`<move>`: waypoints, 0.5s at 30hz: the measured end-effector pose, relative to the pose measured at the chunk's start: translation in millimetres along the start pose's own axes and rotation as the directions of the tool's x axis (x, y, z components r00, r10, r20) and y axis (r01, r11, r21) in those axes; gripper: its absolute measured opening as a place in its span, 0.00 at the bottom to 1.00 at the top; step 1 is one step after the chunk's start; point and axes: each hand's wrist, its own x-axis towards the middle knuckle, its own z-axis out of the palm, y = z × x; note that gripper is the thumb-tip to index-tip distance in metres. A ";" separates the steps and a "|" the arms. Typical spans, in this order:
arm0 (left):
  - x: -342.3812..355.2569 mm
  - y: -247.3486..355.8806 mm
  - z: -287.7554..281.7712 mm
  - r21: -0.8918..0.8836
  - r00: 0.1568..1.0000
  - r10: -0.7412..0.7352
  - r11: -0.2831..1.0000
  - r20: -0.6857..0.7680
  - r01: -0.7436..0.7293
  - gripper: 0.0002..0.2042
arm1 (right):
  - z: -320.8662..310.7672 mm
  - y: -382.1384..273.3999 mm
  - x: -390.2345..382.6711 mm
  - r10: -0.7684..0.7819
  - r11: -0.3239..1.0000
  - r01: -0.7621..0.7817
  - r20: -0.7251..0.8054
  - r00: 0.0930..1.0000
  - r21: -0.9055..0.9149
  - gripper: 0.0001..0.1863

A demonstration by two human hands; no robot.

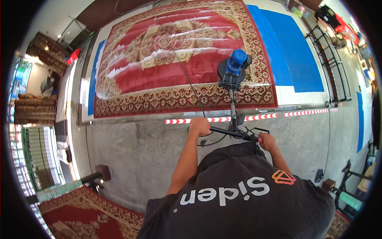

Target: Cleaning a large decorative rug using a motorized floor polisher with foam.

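Note:
Both my hands are on the handlebar of a rotary floor scrubber. My left hand (199,126) wraps the left end of the black handlebar (223,130). At its right end, beside a pink-red grip tip, my right hand (267,142) is closed round the handle. From the bar a pole leads away to the scrubber (234,67), which has a blue motor over a round dark base. That base rests on the near right part of a large red carpet (199,71) with a beige floral pattern. Streaks of white foam lie across the carpet.
A black cable (189,79) trails over the carpet toward the handle. Red-and-white striped tape (260,118) marks the platform's near edge. Blue sheets (294,47) and a black metal rack (332,67) stand right. Another patterned carpet (85,211) hangs or lies at lower left.

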 end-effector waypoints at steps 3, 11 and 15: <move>-33.1 -39.7 -2.9 -0.009 0.997 -0.075 0.997 0.005 0.076 0.11 | 5.8 -47.7 0.7 -0.060 0.998 0.058 -0.097 0.993 -0.025 0.08; -109.5 -165.7 -19.3 -0.084 0.962 -0.271 0.960 -0.029 0.268 0.10 | -0.8 -160.5 88.2 -0.249 0.960 0.250 0.024 0.968 -0.125 0.13; -138.2 -219.5 -5.9 -0.138 0.925 -0.366 0.926 -0.103 0.351 0.10 | 19.3 -204.2 132.6 -0.394 0.907 0.401 0.073 0.916 -0.127 0.15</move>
